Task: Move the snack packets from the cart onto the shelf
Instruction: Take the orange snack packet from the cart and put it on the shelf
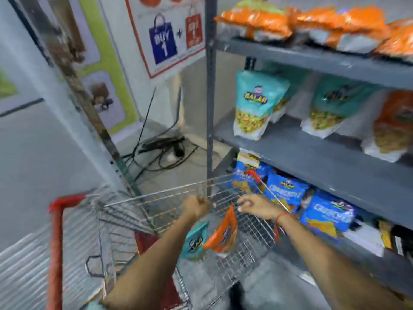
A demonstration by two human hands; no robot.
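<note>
2 snack packets sit in the cart (223, 186), near 6 o'clock. My right hand (252, 205) pinches the orange packet (223, 233) by its top. My left hand (197, 205) has a clenched grip on the teal packet (194, 240). Lift both straight up, then stand them on the shelf (312, 148) at 3 o'clock.

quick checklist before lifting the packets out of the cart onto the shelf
1. Packets in reach: ok. An orange foil snack packet and a teal foil snack packet are in the wire shopping cart.
2. Grip: cannot tell. The right hand pinches at the orange packet's top edge, and the left hand is closed above the teal one; blur hides contact.
3. Shelf space: ok. The grey metal middle shelf shows bare board in front of its packets.
4. Matching stock: ok. Teal and orange packets already stand there.
5. Lift path: cannot tell. The cart rim is close to the hands.
</note>
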